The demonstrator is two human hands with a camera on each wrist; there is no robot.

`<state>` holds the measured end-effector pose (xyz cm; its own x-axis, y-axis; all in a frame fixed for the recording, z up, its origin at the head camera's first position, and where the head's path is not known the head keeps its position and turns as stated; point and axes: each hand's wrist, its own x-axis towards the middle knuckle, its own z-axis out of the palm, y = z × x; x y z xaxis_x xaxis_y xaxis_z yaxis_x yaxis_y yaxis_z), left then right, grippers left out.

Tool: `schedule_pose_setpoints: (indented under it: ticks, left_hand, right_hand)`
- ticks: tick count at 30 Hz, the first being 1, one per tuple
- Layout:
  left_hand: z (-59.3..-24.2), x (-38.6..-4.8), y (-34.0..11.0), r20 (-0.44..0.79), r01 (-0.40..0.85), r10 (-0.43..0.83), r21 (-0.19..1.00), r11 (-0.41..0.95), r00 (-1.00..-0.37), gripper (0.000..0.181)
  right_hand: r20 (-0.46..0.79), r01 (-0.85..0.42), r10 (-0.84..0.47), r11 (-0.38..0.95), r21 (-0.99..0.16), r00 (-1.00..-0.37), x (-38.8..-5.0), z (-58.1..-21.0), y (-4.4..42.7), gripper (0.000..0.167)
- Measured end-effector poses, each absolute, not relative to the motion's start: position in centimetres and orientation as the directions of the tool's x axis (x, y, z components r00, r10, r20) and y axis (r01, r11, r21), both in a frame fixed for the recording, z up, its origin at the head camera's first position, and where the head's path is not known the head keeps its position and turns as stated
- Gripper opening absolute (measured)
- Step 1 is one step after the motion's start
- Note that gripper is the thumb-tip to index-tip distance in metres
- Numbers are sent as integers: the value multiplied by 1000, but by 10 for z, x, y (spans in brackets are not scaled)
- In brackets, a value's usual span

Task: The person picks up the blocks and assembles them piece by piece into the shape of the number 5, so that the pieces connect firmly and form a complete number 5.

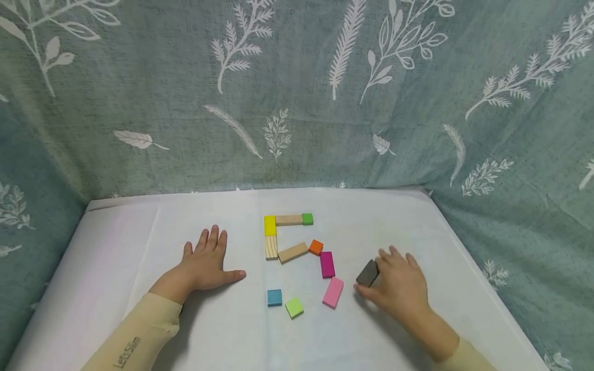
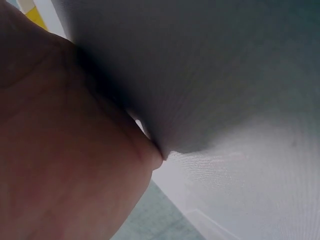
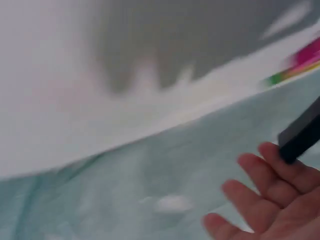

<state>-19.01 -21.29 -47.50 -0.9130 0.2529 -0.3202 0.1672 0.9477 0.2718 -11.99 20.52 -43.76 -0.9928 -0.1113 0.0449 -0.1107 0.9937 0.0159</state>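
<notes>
In the head view my right hand [image 1: 400,282] pinches a dark grey block [image 1: 368,273] between thumb and fingers, to the right of the other blocks. The right wrist view shows the grey block [image 3: 300,132] against the fingertips, its far end cut off by the frame. My left hand [image 1: 207,262] rests palm down on the white table, fingers spread, holding nothing. Closest to the grey block are a pink block [image 1: 332,292] and a magenta block [image 1: 327,264], set end to end at an angle. An orange block [image 1: 316,247] touches the magenta one's upper corner.
A yellow block [image 1: 270,225], plain wooden blocks [image 1: 289,220] and a green block [image 1: 308,219] form a bent line farther back. A blue block [image 1: 274,298] and a lime block [image 1: 294,307] lie apart near the front. A leaf-patterned curtain [image 1: 297,103] hangs behind the white table [image 1: 223,330].
</notes>
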Motion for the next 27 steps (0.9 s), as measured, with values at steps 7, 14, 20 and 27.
schedule_pose_setpoints:
  ticks: [7, 14, 20, 27]
  left_hand:
    - [-480, -189, -213, -335, 145, 233, 268, 953, -913, 133]
    - [-476, -192, -211, -334, 159, 256, 290, 944, -907, 134]
    - [-473, -191, -211, -357, 159, 253, 272, 949, -899, 132]
    - [-475, -192, -209, -362, 154, 248, 269, 951, -899, 131]
  right_hand:
    - [-251, -224, -205, 973, 52, -946, -42, -453, 143, 107]
    - [-191, -267, -237, 952, 151, -953, -36, -461, 147, 121]
    - [-171, -342, -317, 929, 144, -933, -38, -463, 150, 102]
    - [-132, -342, -324, 927, 156, -937, -41, -467, 137, 104]
